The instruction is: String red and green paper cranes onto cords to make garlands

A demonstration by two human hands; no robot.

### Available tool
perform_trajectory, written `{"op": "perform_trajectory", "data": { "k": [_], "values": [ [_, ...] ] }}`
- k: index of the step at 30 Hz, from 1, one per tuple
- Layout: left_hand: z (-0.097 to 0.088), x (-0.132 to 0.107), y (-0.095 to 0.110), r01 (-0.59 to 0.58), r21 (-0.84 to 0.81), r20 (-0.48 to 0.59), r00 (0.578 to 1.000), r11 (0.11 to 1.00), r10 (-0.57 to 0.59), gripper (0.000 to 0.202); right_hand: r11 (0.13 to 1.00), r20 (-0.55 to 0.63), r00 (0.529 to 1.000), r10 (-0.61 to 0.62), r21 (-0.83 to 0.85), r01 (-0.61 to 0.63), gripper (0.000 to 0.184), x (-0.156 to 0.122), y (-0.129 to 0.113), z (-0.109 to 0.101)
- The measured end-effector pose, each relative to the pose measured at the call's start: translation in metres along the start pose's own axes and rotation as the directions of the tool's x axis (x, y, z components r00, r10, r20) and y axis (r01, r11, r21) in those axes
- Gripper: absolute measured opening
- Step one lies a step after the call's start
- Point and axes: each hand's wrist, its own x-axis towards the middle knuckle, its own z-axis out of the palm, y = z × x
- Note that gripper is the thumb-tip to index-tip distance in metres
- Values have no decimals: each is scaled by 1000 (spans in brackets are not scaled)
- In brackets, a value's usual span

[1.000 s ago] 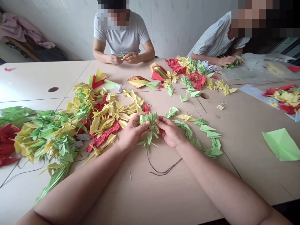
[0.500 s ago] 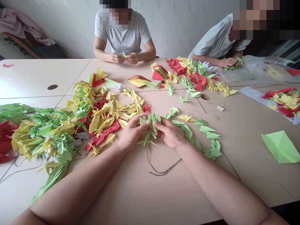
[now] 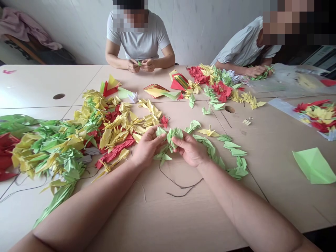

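My left hand (image 3: 146, 148) and my right hand (image 3: 189, 149) meet over the table, both pinched on a small bunch of green paper cranes (image 3: 168, 140). A dark string (image 3: 178, 184) hangs from the bunch and curls on the table below it. To the right of my right hand a chain of green cranes (image 3: 231, 154) curves across the table. A yellow crane (image 3: 208, 131) lies just beyond it.
A big heap of yellow, red and green cranes (image 3: 78, 140) fills the left. Paper stacks (image 3: 157, 91) and more cranes (image 3: 220, 85) lie further back. A green folded sheet (image 3: 313, 166) lies right. Two people opposite fold paper (image 3: 140, 63).
The green bunch has spread and tilted between my fingers, its lower cranes swinging left. The string below has shifted slightly. My hands stay in the same spot.
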Motion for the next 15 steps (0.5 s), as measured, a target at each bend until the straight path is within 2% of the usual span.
{"op": "perform_trajectory", "data": {
  "k": [4, 7, 10, 15],
  "values": [
    [-3, 0, -3, -8, 57, 97, 995, 998, 3, 41, 984, 34, 997, -68, -162, 73, 27, -1, 5, 1],
    [-4, -1, -3, -8, 83, 106, 994, 997, -1, 43, 970, 14, 993, -119, -214, 119, 28, 1, 9, 0],
    [-2, -1, -1, 3, 75, 54, 998, 997, -7, 40, 978, -39, 993, -108, -183, 99, 30, 2, 8, 0],
    [3, -1, 2, 11, -5, -7, 1000, 1000, -11, 42, 999, -104, 994, -12, -39, 8, 35, 1, 0, 0]
  ]
}}
